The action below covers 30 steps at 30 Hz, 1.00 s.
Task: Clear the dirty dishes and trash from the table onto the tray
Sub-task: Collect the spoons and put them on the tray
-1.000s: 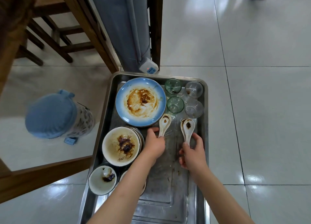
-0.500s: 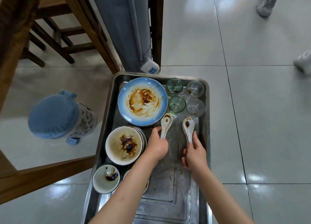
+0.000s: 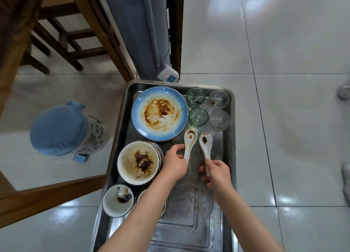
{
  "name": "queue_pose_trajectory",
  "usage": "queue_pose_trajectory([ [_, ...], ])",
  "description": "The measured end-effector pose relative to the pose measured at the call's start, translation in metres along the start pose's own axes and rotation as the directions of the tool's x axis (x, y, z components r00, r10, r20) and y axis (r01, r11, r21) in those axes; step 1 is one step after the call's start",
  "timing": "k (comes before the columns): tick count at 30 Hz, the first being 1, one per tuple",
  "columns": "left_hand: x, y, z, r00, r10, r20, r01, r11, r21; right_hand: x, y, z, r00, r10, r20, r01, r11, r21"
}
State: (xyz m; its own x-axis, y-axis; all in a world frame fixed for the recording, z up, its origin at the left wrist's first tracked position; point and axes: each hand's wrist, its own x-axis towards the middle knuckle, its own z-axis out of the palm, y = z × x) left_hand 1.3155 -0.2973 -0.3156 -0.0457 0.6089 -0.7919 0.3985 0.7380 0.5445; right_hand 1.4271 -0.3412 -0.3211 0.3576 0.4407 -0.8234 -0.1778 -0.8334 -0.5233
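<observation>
While each hand grips a white spoon by its handle, both are best lowered flat onto the bare tray [image 3: 189,210] floor just below the glasses [image 3: 198,117], bowls up. The left hand [image 3: 175,163] pinches the left spoon [image 3: 190,140], the right hand [image 3: 217,173] the right spoon [image 3: 205,141]; both spoons are sauce-stained.

tray [image 3: 121,130] near end cut off at bottom edge, third bowl [image 3: 141,196] mostly hidden under left forearm

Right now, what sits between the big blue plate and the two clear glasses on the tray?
In the head view, two green glasses stand between the blue plate and the clear glasses.
</observation>
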Motion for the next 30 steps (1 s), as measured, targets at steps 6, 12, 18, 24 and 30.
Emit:
queue_pose_trajectory([
  [6, -0.001, 0.004, 0.0, 0.999, -0.022, 0.029, 0.023, 1.0, -0.016, 0.005, -0.012, 0.001, 0.999, 0.02, -0.039, -0.02, 1.0, 0.0],
  [12, -0.003, 0.006, 0.0, 0.999, -0.037, 0.032, 0.038, 0.999, -0.015, 0.01, -0.017, -0.001, 0.998, 0.025, -0.049, -0.027, 0.999, -0.046],
  [18, -0.005, 0.007, -0.002, 0.998, -0.047, 0.033, 0.048, 0.998, -0.032, 0.013, -0.016, 0.0, 0.999, 0.028, -0.044, -0.032, 0.996, -0.083],
  [24, -0.007, 0.009, -0.004, 1.0, -0.022, 0.021, 0.023, 0.999, -0.037, 0.014, -0.018, 0.0, 0.999, 0.036, -0.029, -0.038, 0.997, -0.068],
  [30, -0.017, 0.014, -0.004, 1.0, -0.011, -0.013, 0.011, 0.999, 0.045, 0.008, -0.016, -0.005, 0.998, 0.028, -0.059, -0.033, 0.996, -0.088],
])
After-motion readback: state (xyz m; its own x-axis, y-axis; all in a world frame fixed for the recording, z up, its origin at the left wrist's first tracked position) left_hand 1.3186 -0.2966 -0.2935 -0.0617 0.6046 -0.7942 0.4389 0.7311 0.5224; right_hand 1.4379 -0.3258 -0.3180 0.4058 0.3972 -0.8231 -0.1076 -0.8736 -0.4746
